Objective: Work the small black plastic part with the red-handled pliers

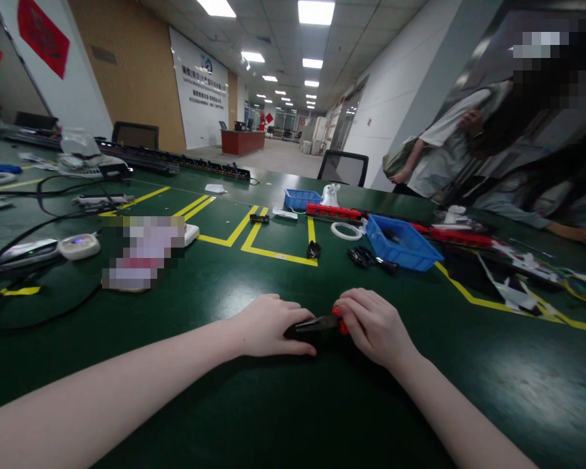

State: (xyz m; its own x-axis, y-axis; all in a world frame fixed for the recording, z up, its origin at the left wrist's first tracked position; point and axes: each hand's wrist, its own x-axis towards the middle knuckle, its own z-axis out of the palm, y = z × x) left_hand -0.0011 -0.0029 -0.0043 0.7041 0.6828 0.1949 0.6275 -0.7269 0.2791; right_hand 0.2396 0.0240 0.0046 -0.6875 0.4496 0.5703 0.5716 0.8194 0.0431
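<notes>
My right hand (374, 326) is closed round the red handles of a pair of pliers (317, 325), held low over the green table. The dark jaws point left, into the gap between the thumb and forefinger of my left hand (271, 329). My left fingers are curled, with the thumb lying along the near side. Something dark shows at the jaw tips within that hand, too small and shadowed to name. Beyond my hands lie a small black part (313, 249) and several black pieces (362, 256) beside a blue bin (401, 243).
A second blue bin (303, 199), a white ring (346, 230) and a red rail (334, 211) are farther back. To the left lie a blurred-out phone-like item (141, 260), a white device (79, 245) and black cables. People are at the right side.
</notes>
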